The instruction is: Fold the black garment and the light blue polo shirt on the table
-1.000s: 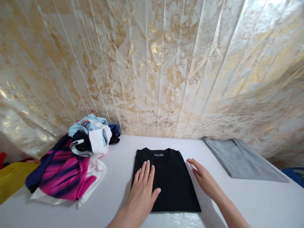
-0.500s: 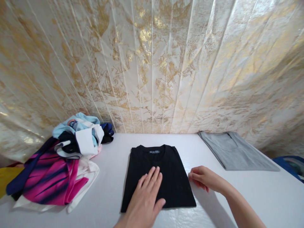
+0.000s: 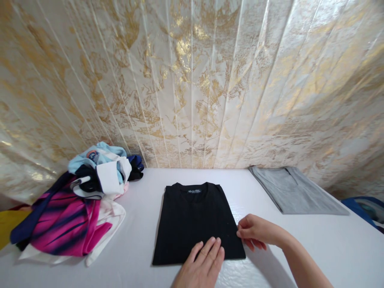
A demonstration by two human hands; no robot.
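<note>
A folded black t-shirt (image 3: pixel 192 218) lies flat in the middle of the white table (image 3: pixel 300 244), its neck label toward the wall. My left hand (image 3: pixel 202 266) rests flat, fingers stretched out together, on the shirt's near edge. At the shirt's right edge my right hand (image 3: pixel 255 231) has its fingers curled, pinching the cloth near the lower right corner.
A heap of loose clothes (image 3: pixel 75 208) in pink, navy, light blue and white lies at the left. A folded grey shirt (image 3: pixel 295 194) sits at the back right. A gold-patterned sheet (image 3: pixel 192 88) hangs behind the table. Something blue (image 3: pixel 364 208) shows at the far right edge.
My left hand has slid back from the shirt's middle to its near edge. My right hand has curled from flat fingers into a pinch at the right edge.
</note>
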